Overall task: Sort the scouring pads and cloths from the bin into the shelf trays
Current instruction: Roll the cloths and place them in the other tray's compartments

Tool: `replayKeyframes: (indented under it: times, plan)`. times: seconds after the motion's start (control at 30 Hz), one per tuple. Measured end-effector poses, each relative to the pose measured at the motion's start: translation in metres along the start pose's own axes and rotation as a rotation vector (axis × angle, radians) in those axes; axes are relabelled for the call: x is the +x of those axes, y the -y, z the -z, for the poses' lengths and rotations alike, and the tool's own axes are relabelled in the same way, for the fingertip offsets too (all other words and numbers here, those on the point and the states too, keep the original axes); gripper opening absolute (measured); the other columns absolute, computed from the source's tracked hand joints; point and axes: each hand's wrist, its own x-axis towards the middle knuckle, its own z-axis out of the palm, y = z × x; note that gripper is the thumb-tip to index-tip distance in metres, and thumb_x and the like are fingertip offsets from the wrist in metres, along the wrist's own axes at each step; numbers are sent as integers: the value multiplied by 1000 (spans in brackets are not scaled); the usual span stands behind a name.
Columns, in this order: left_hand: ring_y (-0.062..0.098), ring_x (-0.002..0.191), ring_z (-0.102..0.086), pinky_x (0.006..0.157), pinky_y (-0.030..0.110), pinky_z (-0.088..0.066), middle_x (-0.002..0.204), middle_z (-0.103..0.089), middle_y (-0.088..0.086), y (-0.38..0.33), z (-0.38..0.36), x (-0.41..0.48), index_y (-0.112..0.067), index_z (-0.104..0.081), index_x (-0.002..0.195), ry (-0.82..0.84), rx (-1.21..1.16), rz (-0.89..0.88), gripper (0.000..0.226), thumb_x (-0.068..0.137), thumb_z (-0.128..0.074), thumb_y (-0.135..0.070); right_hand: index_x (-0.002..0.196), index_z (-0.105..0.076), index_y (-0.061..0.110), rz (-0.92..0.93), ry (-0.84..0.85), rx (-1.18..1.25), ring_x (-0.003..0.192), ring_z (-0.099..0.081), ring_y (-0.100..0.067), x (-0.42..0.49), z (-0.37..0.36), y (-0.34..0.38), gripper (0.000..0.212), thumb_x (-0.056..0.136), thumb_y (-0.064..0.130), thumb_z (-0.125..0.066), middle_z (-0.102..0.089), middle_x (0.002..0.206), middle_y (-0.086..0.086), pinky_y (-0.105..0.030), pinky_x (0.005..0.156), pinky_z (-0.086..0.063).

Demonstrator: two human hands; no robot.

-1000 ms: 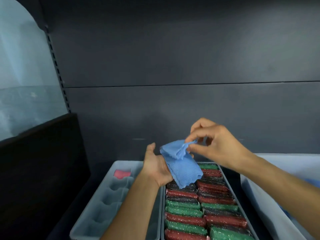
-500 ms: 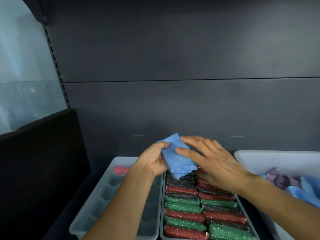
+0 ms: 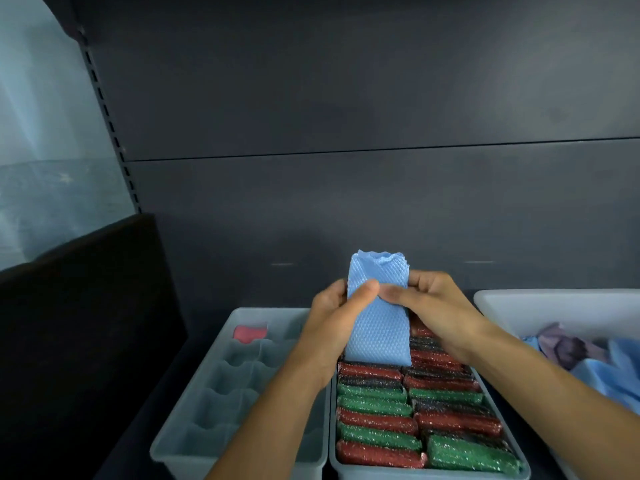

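I've got the blue cloth (image 3: 377, 329) pinched in 2 grips, left hand (image 3: 330, 318) and right hand (image 3: 441, 306), mid-fold I judge; next, slot it into a free cell of the divided tray (image 3: 270, 310).

A dark shelf (image 3: 204, 327) is holding three containers. A divided tray (image 3: 221, 400), a pad-filled tray (image 3: 415, 472) and a bin (image 3: 554, 306) are sitting side by side.

Folded blue cloth (image 3: 376, 320) between both hands, above pad-filled tray (image 3: 429, 472)
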Motion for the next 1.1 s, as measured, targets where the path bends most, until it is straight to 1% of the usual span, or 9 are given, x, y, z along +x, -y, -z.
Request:
replayKeyframes:
  times: [0.13, 0.27, 0.4, 0.47, 0.6, 0.8, 0.9, 1.0, 1.1]
  plan:
    - [33, 103, -68, 93, 48, -53, 113, -70, 19, -1, 5, -3, -5, -67, 114, -12, -144, 40, 31, 87, -69, -20, 107, -70, 10, 7, 37, 70, 91, -70, -24, -4, -1, 1, 24, 84, 18, -69, -74, 100, -10, -35, 77, -58]
    - [30, 98, -66, 92, 49, -51, 112, -70, 19, 0, 11, -3, -9, -69, 109, 9, -203, -28, 25, 84, -67, -11, 109, -70, 17, 55, 106, 108, 96, -59, -33, -8, -2, 0, 27, 81, 15, -69, -66, 111, -25, -49, 86, -43]
    - [21, 85, -61, 73, 34, -50, 89, -69, 6, -3, 16, -5, -20, -71, 79, 62, -215, -90, 19, 84, -59, -6, 79, -75, 17, 113, 74, 134, 86, -56, -27, -9, -5, 2, 29, 84, -5, -57, -69, 92, -15, -41, 75, -40]
    - [22, 90, -59, 78, 37, -49, 95, -68, 7, -5, 19, -4, -21, -72, 89, 51, -256, -51, 30, 93, -46, -6, 69, -73, 19, 157, 51, 102, 79, -59, -21, -6, -6, 3, 41, 88, -10, -51, -68, 82, -7, -33, 72, -44]
    - [25, 103, -67, 87, 46, -53, 108, -72, 7, -8, 24, -3, -20, -68, 115, 106, -162, 106, 47, 96, -38, -50, 66, -72, 20, 253, 19, -125, 75, -61, -9, -2, -9, 4, 48, 90, -13, -46, -69, 80, 3, -22, 65, -47]
    - [30, 98, -70, 82, 49, -57, 105, -73, 18, -7, 33, -3, -7, -69, 110, 33, 75, -39, 20, 92, -63, -11, 101, -74, 27, 144, -40, 7, 95, -66, -18, 4, -21, -3, 35, 97, 7, -45, -72, 102, -2, -31, 83, -53]
    - [37, 93, -70, 77, 52, -58, 97, -73, 18, -8, 43, -4, -7, -68, 106, -20, 166, -170, 14, 93, -63, -11, 110, -67, 29, -17, 87, -12, 79, -67, -16, 3, -27, -4, 27, 95, 45, -51, -71, 96, -5, -29, 64, -54]
    - [32, 65, -70, 55, 39, -59, 83, -71, 14, -8, 57, -6, -11, -66, 105, -7, 267, -253, 11, 95, -61, -12, 107, -66, 13, 9, 140, -26, 49, -56, -20, 7, -39, -8, 17, 91, 15, -63, -63, 74, -16, -27, 44, -43]
    - [23, 61, -66, 54, 30, -57, 80, -71, 8, -8, 71, -9, -9, -68, 109, -9, 184, -226, 18, 93, -60, -3, 105, -68, 7, 17, 147, 188, 41, -46, -18, 14, -49, -13, 20, 87, 2, -61, -54, 69, -18, -23, 40, -38]
